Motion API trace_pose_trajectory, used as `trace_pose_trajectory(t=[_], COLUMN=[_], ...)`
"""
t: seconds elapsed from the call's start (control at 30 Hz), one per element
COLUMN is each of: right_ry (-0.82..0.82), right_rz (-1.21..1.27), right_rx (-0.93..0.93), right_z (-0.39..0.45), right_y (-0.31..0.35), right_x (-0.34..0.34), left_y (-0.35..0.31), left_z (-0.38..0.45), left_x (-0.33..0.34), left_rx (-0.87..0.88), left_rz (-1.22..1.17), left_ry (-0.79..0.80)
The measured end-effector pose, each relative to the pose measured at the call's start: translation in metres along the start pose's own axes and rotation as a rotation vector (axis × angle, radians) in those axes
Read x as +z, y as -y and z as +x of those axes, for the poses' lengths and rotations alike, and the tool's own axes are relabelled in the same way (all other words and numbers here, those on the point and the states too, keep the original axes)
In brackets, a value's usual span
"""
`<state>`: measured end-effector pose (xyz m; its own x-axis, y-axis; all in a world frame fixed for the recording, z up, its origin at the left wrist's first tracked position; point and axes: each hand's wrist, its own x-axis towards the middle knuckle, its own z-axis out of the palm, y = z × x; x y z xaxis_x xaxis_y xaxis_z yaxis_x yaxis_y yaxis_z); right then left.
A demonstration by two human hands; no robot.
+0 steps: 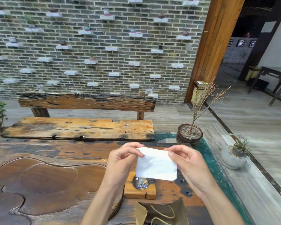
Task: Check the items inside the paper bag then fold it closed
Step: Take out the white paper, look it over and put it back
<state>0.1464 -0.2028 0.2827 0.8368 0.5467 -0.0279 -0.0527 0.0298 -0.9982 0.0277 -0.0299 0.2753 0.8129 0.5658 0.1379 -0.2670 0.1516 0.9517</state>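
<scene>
A white folded tissue (156,164) hangs in the air above the wooden table (55,153). My left hand (120,159) pinches its upper left corner and my right hand (186,164) pinches its upper right corner. The brown paper bag (162,213) stands open at the bottom edge of the view, below my hands, with twine handles showing at its mouth. What lies inside the bag is hidden.
A small wooden block holder (140,190) with shiny wrappers in its round hollow sits just beyond the bag. A rough wooden bench (81,127) stands behind the table. A potted bare twig plant (189,135) and a stone pot (234,157) stand to the right.
</scene>
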Motion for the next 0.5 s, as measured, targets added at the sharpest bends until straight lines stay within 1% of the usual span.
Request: trace_pose_trajectory(t=[0.17, 0.3, 0.5], right_ry=[0.021, 0.009, 0.021], right_rz=[-0.060, -0.093, -0.107], right_rx=[0.028, 0.029, 0.038], right_z=[0.0014, 0.0012, 0.0023], right_y=[-0.0004, -0.0006, -0.0014], right_x=[-0.0005, -0.0016, -0.0017], left_y=[0.0001, 0.0011, -0.0003], left_z=[-0.0008, -0.0011, -0.0033], left_x=[-0.0005, -0.0003, 0.0008], left_rx=[0.001, 0.002, 0.009], left_rz=[-0.007, -0.005, -0.010], left_ry=[0.002, -0.012, -0.025])
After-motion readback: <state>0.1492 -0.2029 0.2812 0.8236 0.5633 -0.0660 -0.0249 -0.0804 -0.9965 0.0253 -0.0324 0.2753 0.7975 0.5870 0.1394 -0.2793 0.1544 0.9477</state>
